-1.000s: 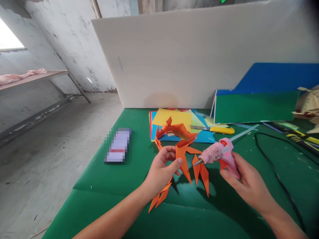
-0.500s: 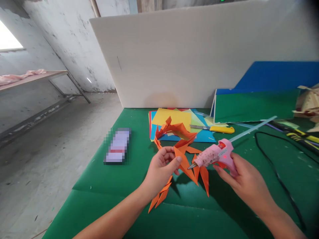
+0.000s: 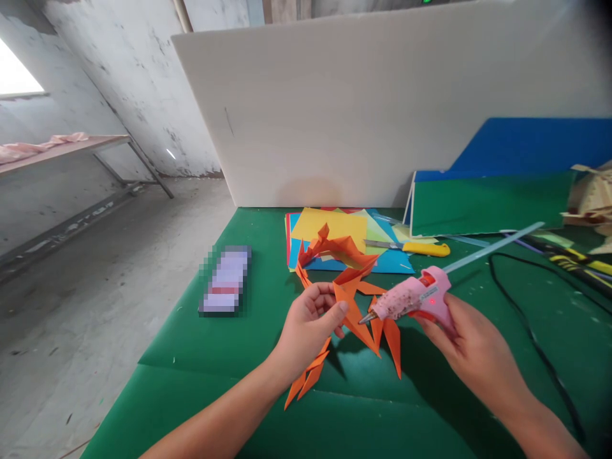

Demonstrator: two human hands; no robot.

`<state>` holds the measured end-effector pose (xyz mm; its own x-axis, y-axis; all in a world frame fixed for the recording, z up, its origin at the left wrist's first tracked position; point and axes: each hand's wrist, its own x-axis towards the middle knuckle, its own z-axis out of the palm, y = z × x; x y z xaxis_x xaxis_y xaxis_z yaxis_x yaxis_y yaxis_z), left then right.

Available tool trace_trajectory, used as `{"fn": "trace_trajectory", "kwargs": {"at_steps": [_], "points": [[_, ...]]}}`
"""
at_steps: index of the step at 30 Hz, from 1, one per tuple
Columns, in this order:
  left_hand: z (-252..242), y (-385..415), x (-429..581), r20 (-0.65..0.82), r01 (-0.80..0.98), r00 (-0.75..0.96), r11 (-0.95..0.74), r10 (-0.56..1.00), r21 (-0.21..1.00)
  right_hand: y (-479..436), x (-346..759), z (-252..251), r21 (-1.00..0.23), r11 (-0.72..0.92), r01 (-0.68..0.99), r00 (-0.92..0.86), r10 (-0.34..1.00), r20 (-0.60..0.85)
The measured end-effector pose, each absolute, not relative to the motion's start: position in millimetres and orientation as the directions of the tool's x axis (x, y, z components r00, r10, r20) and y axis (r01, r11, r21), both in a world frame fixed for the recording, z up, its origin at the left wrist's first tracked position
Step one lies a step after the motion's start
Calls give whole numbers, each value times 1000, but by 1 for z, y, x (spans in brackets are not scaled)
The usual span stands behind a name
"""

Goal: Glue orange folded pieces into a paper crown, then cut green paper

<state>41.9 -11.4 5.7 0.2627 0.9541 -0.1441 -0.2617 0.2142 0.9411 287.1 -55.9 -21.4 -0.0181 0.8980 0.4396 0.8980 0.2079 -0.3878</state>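
An orange folded-paper figure (image 3: 351,307) with several pointed limbs stands over the green table. My left hand (image 3: 310,319) is closed on it, pinching one folded flap between thumb and fingers. In my right hand (image 3: 473,338) is a pink hot glue gun (image 3: 406,299), gripped by its handle. Its metal nozzle points left and sits at the face of the held flap; whether it touches the paper I cannot tell. A clear glue stick (image 3: 497,247) juts from the gun's back, and a small red light glows on its side.
Coloured paper sheets (image 3: 329,223) lie behind the figure, with a yellow-handled knife (image 3: 425,248) on them. A blurred phone (image 3: 227,280) rests at left. Black cable (image 3: 526,319) runs along the right. Green board (image 3: 488,204) and a tall white panel (image 3: 358,108) stand behind.
The glue gun has shifted very slightly, its nozzle a touch further left along the flap. My left hand and the paper figure stay in place.
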Motion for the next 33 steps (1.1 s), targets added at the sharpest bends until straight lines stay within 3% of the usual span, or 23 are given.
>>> {"fn": "trace_trajectory", "kwargs": {"at_steps": [33], "points": [[11,-4,35,-112,-265,193,162,975,950,-57,290,-22,-306,279,910,-74,837,542]]}}
